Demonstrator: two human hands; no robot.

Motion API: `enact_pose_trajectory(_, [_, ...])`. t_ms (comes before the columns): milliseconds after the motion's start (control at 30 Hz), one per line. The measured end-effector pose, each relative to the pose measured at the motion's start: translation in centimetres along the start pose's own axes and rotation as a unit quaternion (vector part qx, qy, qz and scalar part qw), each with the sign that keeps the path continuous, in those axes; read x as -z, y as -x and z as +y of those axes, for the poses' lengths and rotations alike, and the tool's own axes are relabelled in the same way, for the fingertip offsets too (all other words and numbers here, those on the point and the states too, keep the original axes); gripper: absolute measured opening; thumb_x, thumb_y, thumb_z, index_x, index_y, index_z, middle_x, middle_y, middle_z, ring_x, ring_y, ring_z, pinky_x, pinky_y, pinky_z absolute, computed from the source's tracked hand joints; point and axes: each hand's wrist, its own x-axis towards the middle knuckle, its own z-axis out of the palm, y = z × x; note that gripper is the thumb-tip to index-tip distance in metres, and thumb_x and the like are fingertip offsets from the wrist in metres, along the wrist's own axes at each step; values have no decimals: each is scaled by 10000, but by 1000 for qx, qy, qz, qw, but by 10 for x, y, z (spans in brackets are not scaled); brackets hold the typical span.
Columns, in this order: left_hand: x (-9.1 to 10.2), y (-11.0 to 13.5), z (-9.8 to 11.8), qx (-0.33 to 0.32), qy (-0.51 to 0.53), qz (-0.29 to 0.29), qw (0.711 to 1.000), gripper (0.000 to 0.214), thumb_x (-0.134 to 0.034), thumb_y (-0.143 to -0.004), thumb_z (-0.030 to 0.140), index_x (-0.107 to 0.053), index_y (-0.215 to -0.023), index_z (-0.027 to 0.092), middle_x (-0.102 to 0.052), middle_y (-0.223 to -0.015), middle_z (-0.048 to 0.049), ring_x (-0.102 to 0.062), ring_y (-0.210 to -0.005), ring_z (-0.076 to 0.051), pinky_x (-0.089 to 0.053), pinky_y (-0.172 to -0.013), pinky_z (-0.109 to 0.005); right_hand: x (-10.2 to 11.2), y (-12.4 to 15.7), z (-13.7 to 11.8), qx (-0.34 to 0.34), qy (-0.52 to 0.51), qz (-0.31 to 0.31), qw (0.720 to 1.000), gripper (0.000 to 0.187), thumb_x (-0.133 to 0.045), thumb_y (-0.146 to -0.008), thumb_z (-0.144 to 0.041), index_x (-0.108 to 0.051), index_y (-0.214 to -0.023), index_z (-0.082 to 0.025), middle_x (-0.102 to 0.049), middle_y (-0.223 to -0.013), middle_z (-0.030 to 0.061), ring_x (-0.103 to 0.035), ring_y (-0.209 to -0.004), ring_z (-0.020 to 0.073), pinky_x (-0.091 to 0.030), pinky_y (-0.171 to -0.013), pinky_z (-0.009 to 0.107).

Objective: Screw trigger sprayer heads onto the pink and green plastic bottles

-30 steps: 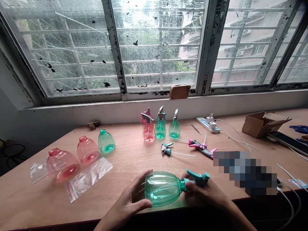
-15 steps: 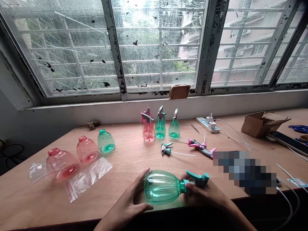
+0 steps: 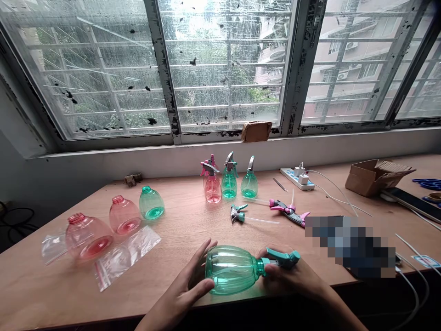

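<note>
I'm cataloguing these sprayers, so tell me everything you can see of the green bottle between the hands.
The green bottle looks like translucent plastic, with a rounded, lengthwise-ribbed body and narrow neck. It is held on its side at the table's near edge, neck pointing right. A teal spray head is at the neck; how tightly it is fitted is unclear. The left hand curves around the base; the right hand grips the spray head.

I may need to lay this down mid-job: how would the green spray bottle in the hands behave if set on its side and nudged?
The green spray bottle might start to roll, since its body is rounded, though the jutting spray head would probably stop it. It's likely light, as no liquid shows inside. Its glossy wall may feel slippery.
</note>
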Motion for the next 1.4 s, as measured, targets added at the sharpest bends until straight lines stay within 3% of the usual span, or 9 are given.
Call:
enact_pose_trajectory(200, [-5,-2,-4,8,91,-26,995,837,-868,-844,327,-438,-1559,393,-274,-1733,-55,-386,-1521,-405,-413,-1206,-569,0,0,5,-14,-23,-6,1000,452,-727,-853,-601,-722,-1045,-192,-713,-797,28,-643,-725,216,-494,-689,309])
enact_pose_trajectory(333, [-6,-2,-4,2,48,-8,999,853,-859,-850,301,-413,-1569,401,-286,-1728,-37,-332,-1553,-372,-350,-1256,-541,0,-1,4,-9,-34,-8,999,420,-739,-856,-575,-725,-1020,-188,-705,-799,23,-636,-739,211,-478,-696,301])
enact_pose_trajectory(433, [-4,-1,-4,-7,9,8,1000,850,-829,-878,408,-365,-1591,409,-299,-1725,-27,-266,-1583,-351,-278,-1292,-518,-1,-1,2,-6,-42,-9,999,412,-751,-852,-563,-726,-1018,-187,-686,-787,13,-615,-717,196,-456,-671,291])
enact_pose_trajectory(633, [-4,-1,4,19,-2,24,1000,669,-613,-979,608,-428,-1567,347,-319,-1717,-61,-252,-1585,-376,-362,-1253,-516,-2,-1,3,-16,-56,-13,998,426,-761,-836,-573,-720,-1022,-191,-668,-772,3,-595,-692,188,-442,-650,288])
enact_pose_trajectory(867, [-2,-4,-2,-19,37,8,999,658,-755,-938,468,-473,-1524,367,-416,-1668,-56,-305,-1567,-367,-398,-1230,-493,-1,-2,7,5,-7,2,1000,411,-729,-878,-566,-741,-1056,-196,-700,-814,21,-602,-726,191,-457,-654,284])
enact_pose_trajectory(967, [-1,-6,-8,-29,58,-7,998,724,-812,-907,386,-452,-1535,375,-443,-1646,-58,-405,-1514,-361,-402,-1220,-497,-2,-3,11,17,-8,3,1000,385,-738,-885,-543,-736,-1066,-204,-710,-840,22,-611,-730,185,-468,-670,282])
enact_pose_trajectory(1167, [-3,-7,-11,-25,65,2,998,766,-868,-856,322,-471,-1501,439,-370,-1681,-21,-451,-1474,-361,-488,-1146,-465,-3,-4,15,9,-43,-9,999,378,-730,-899,-544,-731,-1087,-216,-686,-788,2,-605,-707,173,-473,-666,276])
enact_pose_trajectory(1400, [-7,-3,-9,-35,-31,35,998,775,-813,-900,381,-397,-1550,440,-311,-1710,-9,-355,-1536,-355,-343,-1261,-493,-2,-3,12,-4,-29,-6,1000,398,-700,-908,-571,-736,-1073,-210,-695,-793,7,-603,-706,183,-437,-633,275])
